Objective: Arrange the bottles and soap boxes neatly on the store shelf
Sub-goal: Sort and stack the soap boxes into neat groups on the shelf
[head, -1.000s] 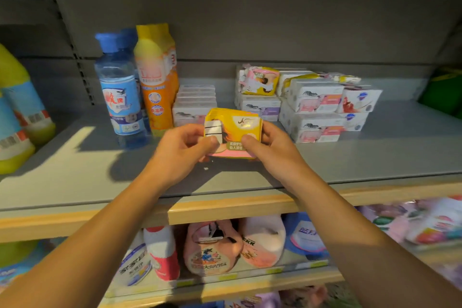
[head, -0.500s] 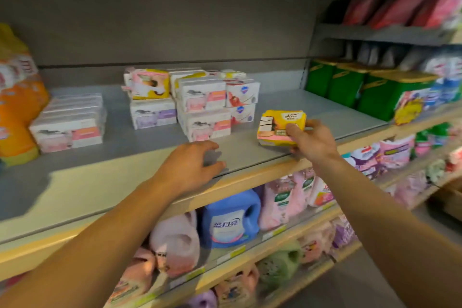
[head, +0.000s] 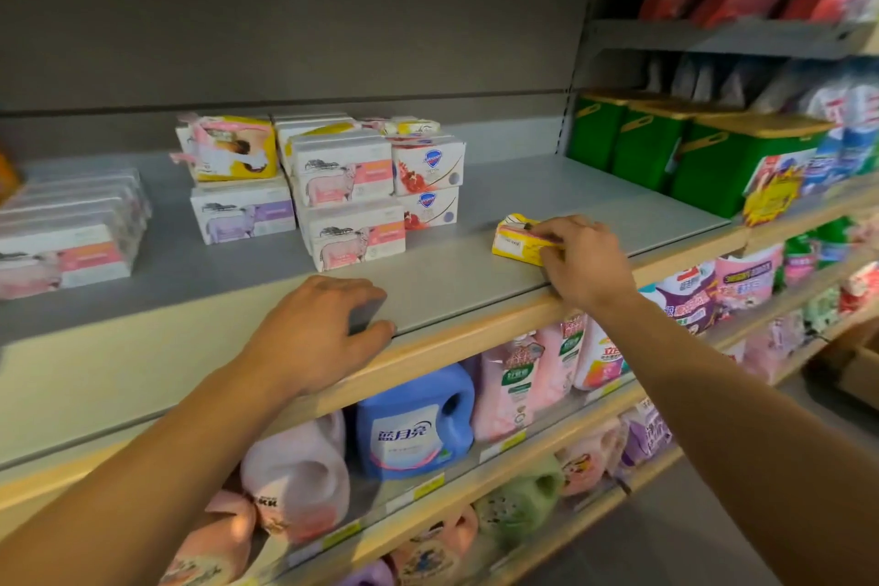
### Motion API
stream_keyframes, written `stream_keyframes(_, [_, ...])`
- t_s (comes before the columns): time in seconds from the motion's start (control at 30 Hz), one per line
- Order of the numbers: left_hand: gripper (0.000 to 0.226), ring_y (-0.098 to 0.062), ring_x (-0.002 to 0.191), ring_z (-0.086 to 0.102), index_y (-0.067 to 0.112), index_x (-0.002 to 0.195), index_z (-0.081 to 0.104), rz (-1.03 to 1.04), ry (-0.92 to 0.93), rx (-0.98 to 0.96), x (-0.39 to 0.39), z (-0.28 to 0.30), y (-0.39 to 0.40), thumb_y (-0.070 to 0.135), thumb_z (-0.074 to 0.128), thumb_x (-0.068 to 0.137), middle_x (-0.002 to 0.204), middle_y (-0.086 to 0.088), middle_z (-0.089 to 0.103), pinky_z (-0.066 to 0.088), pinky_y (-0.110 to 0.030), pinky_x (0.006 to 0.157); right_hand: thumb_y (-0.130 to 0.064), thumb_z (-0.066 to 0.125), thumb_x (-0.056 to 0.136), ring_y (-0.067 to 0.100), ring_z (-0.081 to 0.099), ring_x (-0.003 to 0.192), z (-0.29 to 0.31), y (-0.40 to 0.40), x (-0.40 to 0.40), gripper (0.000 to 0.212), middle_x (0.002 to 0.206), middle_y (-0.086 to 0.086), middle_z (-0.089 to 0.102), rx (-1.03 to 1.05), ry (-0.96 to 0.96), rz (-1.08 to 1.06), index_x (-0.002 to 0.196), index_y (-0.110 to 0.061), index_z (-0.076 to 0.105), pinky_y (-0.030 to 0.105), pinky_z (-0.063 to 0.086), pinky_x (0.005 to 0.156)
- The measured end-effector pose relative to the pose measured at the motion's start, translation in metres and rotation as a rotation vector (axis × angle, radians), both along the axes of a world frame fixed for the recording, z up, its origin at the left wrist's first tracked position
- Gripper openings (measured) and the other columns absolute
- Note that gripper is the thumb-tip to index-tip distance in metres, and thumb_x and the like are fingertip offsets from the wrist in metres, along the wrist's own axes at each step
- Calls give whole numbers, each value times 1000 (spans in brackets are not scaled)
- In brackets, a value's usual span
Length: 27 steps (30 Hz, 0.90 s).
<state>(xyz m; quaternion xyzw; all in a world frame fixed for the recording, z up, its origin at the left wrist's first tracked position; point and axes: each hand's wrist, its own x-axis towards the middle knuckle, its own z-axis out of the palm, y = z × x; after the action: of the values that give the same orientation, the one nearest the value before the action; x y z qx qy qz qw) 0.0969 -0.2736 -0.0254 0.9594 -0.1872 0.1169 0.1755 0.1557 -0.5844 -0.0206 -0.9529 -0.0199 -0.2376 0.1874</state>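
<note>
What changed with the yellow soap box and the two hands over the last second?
The yellow soap box went from both hands in mid-air down onto the shelf, right of the soap stacks. The left hand let go and now rests on the shelf edge. The right hand still grips the box. The stacks stayed put.

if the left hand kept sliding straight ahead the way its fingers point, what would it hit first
Probably the lower pink sheep soap box. The left hand rests on the shelf near its front edge, fingers aimed back and slightly right, with bare shelf between. Depth is hard to judge, so it may pass just right of that box.
</note>
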Motion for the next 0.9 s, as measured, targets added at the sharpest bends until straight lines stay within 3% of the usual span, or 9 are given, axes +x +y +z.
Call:
stream_keyframes(0.13, [70, -23, 118, 56, 25, 124, 66, 14, 7, -1, 1, -1, 1, 67, 41, 73, 127, 8, 65, 44, -34, 102, -12, 52, 95, 31, 50, 112, 1, -11, 18, 33, 123, 8, 62, -18, -22, -56, 123, -24, 66, 36, 44, 90])
stream_keyframes(0.37, [66, -24, 105, 60, 27, 110, 70, 5, -38, -22, 2, -3, 0, 70, 38, 72, 111, 8, 70, 50, -35, 90, -21, 49, 98, 32, 48, 118, -1, -23, 42, 38, 131, 8, 56, 7, 22, -211, 135, -28, 57, 43, 49, 94])
stream_keyframes(0.47, [65, -25, 106, 59, 28, 110, 70, 8, -47, -15, 3, -5, 2, 70, 37, 72, 112, 9, 69, 49, -34, 89, -42, 47, 98, 31, 36, 134, -2, -20, 41, 51, 146, 4, 45, -96, 144, -212, 146, -26, 42, 46, 40, 104])
stream_keyframes(0.57, [61, -22, 113, 56, 30, 117, 67, 12, -16, -14, 4, -5, 3, 66, 43, 75, 119, 12, 67, 47, -33, 94, -47, 47, 96, 32, 26, 142, 0, -11, 34, 61, 152, 7, 37, -151, 161, -207, 149, -21, 34, 44, 26, 115])
stream_keyframes(0.7, [48, -18, 117, 57, 28, 121, 67, 3, 24, -118, 3, -1, 6, 54, 60, 81, 125, 10, 66, 45, -31, 99, -30, 58, 91, 35, 42, 129, 3, 38, 9, 52, 139, 15, 51, -36, -1, -27, 138, -11, 49, 36, 30, 109])
stream_keyframes(0.77, [42, -14, 114, 59, 29, 119, 67, 24, 35, -200, 2, 1, 17, 48, 67, 81, 123, 8, 67, 46, -28, 97, -29, 61, 91, 29, 48, 124, 3, 76, -5, 48, 134, 11, 54, 20, -2, 138, 135, -13, 53, 29, 33, 103])
stream_keyframes(0.9, [43, -15, 117, 59, 30, 123, 66, 130, 20, -189, -4, 8, 71, 45, 67, 83, 124, 6, 67, 41, -21, 90, -33, 62, 90, 17, 52, 119, 7, 157, -21, 42, 131, 1, 58, 105, 0, 393, 130, -22, 58, 16, 31, 92])
